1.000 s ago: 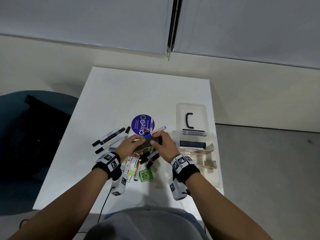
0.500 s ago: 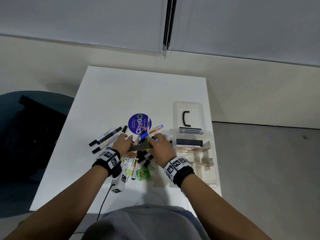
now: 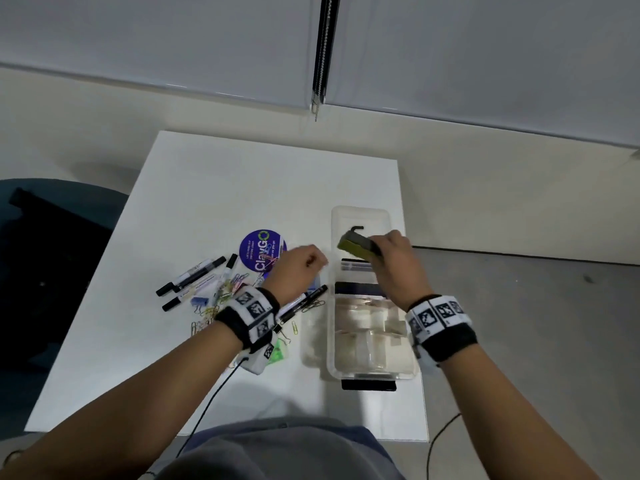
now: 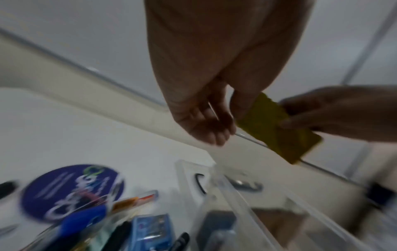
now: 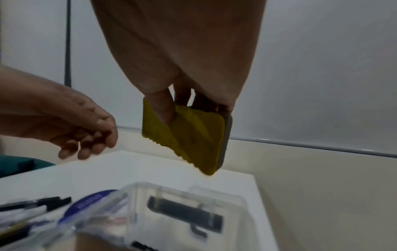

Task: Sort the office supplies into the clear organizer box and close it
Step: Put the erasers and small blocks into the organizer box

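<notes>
**Right wrist view: lower the yellow eraser flat into a free compartment**

Right wrist view shows your right hand pinching the yellow eraser at its upper end, thumb pressed on the yellow face and the other fingers behind on the grey backing. The eraser hangs tilted, its lower corner pointing down toward the clear organizer box at the bottom of the frame, well apart from it.

In the head view the eraser sits right of centre, held above the far end of the box, near where the open lid lies with its black handle. Your left hand, at centre frame, holds nothing; its fingers are loosely curled over the pile of markers and paper clips.

To do this step well, you should probably:
- Turn the eraser level before you go down, so it does not wedge on a divider.
- Pick a compartment wide enough; the far ones seem to hold dark items already, though blur hides what they are.
- Let go only once it rests on the bottom.
- Keep the left hand clear of the box rim and ready for the markers next.
</notes>
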Available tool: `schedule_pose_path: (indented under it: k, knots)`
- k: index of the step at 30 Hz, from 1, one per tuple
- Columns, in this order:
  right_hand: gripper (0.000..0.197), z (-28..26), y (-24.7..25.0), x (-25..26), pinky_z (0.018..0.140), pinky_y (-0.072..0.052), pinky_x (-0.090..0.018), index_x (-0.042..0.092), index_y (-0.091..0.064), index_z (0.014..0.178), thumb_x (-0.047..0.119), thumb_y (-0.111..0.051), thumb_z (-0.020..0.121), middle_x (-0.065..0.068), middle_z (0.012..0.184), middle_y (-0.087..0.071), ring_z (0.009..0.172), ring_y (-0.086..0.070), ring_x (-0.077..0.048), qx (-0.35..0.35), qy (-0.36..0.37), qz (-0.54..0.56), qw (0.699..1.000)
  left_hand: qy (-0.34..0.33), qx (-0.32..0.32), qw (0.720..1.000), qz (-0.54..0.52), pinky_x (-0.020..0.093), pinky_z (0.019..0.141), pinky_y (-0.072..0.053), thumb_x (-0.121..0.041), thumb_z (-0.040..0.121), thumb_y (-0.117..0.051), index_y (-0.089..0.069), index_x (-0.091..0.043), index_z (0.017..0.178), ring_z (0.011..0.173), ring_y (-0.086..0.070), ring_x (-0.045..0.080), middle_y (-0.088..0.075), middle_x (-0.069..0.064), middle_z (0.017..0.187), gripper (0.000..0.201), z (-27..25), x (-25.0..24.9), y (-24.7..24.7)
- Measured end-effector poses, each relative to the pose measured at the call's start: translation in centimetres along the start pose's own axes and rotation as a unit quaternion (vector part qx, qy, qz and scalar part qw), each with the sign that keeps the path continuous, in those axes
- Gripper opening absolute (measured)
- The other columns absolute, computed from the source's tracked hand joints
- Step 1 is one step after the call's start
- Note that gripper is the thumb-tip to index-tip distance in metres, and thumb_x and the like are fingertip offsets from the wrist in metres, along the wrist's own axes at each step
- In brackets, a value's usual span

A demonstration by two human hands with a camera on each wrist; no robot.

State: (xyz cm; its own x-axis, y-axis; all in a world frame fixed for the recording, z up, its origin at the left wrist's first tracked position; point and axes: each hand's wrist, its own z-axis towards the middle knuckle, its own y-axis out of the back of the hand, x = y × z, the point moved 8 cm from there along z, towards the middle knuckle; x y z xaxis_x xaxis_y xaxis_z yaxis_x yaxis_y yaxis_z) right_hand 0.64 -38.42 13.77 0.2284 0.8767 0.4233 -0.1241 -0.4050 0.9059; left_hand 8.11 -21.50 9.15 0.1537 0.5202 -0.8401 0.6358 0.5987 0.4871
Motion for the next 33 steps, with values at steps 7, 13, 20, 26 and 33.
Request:
schedule_pose_path:
  k: [7, 13, 20, 26, 33]
  knots:
    - [0.014, -1.7, -1.6, -5.0, 0.069, -0.047, -0.028, 0.019, -0.054, 0.101, 0.013, -0.059, 0.089, 0.003, 0.091, -0.059, 0.079, -0.057, -0.017, 0.046, -0.054, 0.138, 0.988, -0.142, 0.19, 0.87, 0.432, 0.043, 0.11, -0.029, -0.037, 0.095, -0.047, -0.046, 0.0, 0.133, 0.124, -0.045, 0.035, -0.051, 0.019, 0.131, 0.052, 1.3, -1.8, -14.1]
    - [0.023, -2.2, -4.2, -6.1, 0.062, -0.045, -0.032, 0.018, -0.056, 0.102, 0.004, -0.054, 0.084, 0.002, 0.098, -0.058, 0.085, -0.056, -0.021, 0.065, -0.021, -0.033, 0.997, -0.095, 0.194, 0.84, 0.498, 0.04, 0.1, -0.038, -0.016, 0.095, -0.045, -0.056, -0.005, 0.119, 0.11, -0.059, 0.031, -0.063, 0.014, 0.119, 0.029, 2.8, -0.1, -15.2]
    - [0.023, -2.1, -7.5, -4.2, 0.07, -0.049, -0.036, 0.011, -0.057, 0.111, 0.01, -0.053, 0.089, -0.007, 0.11, -0.066, 0.098, -0.065, -0.029, 0.153, 0.046, -0.178, 0.971, -0.129, 0.183, 0.842, 0.492, 0.039, 0.097, -0.041, -0.01, 0.094, -0.046, -0.065, -0.01, 0.115, 0.108, -0.061, 0.032, -0.068, 0.012, 0.115, 0.028, 1.1, -1.1, -16.1]
    - [0.024, -1.3, -10.7, -3.4, 0.079, -0.053, -0.039, 0.006, -0.062, 0.109, 0.008, -0.042, 0.096, -0.013, 0.11, -0.069, 0.098, -0.068, -0.03, 0.283, 0.059, -0.235, 0.928, -0.125, 0.191, 0.839, 0.493, 0.041, 0.102, -0.035, -0.012, 0.095, -0.046, -0.065, -0.001, 0.112, 0.112, -0.056, 0.034, -0.065, 0.017, 0.116, 0.027, -0.3, -1.2, -16.3]
    - [0.024, -1.6, -10.3, -4.3, 0.082, -0.05, -0.042, 0.006, -0.054, 0.117, 0.008, -0.047, 0.094, -0.013, 0.12, -0.055, 0.114, -0.054, -0.031, 0.245, 0.071, -0.194, 0.947, -0.169, 0.028, 0.887, 0.428, 0.04, 0.082, -0.043, -0.004, 0.076, -0.06, -0.062, -0.013, 0.102, 0.095, -0.052, 0.029, -0.056, 0.009, 0.102, 0.028, -1.2, -1.5, -11.1]
